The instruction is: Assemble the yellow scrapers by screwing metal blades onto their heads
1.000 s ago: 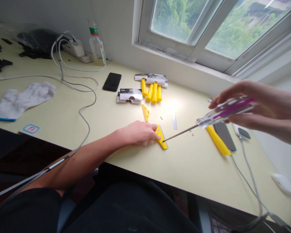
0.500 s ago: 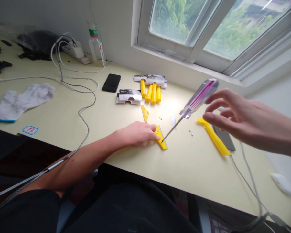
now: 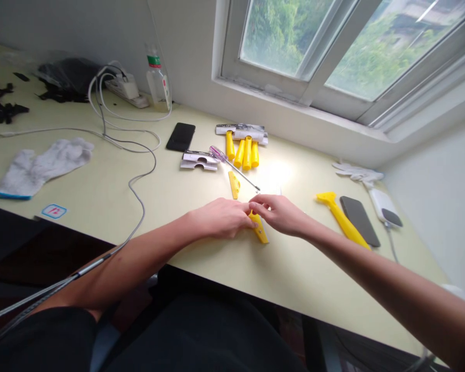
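Observation:
My left hand (image 3: pixel 227 218) rests on the table with its fingers closed on a yellow scraper head (image 3: pixel 260 230), which has a metal blade along its right edge and a screw in its lower part. Over the upper end of that piece is my right hand (image 3: pixel 281 213), thumb and fingertips pinched together close to the left fingers. Whatever is in this pinch is hidden. A screwdriver (image 3: pixel 238 171) with a clear and purple handle lies just beyond the hands. Beside its shaft sits another yellow scraper piece (image 3: pixel 234 185).
Yellow handles (image 3: pixel 248 153) and cardboard packaging (image 3: pixel 199 161) lie near the window wall, beside a black phone (image 3: pixel 181 137). To the right are a yellow scraper handle (image 3: pixel 343 219), a grey phone (image 3: pixel 359 221) and a white device (image 3: pixel 386 207). A cable (image 3: pixel 139 199) crosses my left arm.
The screwdriver, upright on the scraper head before, now lies on the table by the packaging. My right hand has moved left from open air to the scraper head. The left hand stays put.

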A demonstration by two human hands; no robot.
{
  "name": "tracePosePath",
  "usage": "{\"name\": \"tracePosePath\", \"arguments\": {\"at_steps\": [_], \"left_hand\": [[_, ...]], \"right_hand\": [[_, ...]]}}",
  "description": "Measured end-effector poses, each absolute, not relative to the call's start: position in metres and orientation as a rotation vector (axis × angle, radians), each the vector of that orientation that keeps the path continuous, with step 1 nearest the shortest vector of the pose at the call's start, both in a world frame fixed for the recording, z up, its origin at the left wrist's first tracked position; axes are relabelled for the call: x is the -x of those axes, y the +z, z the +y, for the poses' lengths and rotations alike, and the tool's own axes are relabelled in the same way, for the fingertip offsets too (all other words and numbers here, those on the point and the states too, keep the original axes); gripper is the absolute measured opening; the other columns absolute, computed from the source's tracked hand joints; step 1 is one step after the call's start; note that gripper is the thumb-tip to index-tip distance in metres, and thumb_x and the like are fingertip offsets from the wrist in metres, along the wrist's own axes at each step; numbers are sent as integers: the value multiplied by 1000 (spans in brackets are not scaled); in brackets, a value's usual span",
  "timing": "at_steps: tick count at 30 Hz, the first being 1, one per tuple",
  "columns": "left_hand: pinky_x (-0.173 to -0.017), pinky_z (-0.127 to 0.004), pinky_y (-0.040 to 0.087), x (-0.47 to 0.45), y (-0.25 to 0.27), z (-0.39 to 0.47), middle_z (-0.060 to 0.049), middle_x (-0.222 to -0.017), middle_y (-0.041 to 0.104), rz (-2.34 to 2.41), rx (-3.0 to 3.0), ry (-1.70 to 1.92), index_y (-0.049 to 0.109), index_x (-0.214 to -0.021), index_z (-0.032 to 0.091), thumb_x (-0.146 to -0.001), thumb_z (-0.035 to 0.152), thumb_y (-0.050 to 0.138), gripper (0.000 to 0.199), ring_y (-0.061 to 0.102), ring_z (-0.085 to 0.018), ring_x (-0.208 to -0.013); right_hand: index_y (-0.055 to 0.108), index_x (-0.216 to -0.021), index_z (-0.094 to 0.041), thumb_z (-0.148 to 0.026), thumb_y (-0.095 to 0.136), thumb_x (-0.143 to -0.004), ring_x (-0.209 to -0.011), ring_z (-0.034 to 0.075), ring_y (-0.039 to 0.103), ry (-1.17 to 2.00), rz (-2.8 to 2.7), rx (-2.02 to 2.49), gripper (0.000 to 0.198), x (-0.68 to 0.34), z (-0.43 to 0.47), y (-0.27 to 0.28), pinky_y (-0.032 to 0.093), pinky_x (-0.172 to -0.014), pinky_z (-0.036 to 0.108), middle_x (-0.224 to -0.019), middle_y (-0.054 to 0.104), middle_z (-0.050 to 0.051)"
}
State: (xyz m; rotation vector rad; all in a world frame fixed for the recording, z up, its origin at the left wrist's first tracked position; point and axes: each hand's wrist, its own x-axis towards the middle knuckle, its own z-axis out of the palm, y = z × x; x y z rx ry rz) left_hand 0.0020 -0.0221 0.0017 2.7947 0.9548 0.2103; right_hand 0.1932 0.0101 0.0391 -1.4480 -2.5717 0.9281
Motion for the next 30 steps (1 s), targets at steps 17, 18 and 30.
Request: {"name": "tracePosePath", "arguments": {"at_steps": [17,18,30], "left_hand": [[-57,-23,39,0,6,-23,-4,-104,60,990,-2916,404,64,-121,33,-89,16,52,38,60,-14,-77],[-59,-23,41,0,6,-22,-5,-106,59,1015,-2930,430,63,-124,32,-90,15,50,40,60,-14,-79],[-64,-26,49,3,2,-16,-5,-112,60,1171,-2925,520,60,-127,34,-96,19,44,38,61,-15,-83]], "right_hand": [[60,-109,-20,-45,51,-90,-62,14,64,1194,-2126,1516,33,-243,25,38,44,-54,26,-91,71,7],[58,-111,-20,-47,52,-90,-61,14,64,1278,-2078,1511,34,-244,21,34,42,-50,25,-92,71,7],[53,-114,-22,-40,68,-83,-74,14,60,1601,-1770,1146,39,-243,9,9,45,-58,25,-85,67,3]]}}
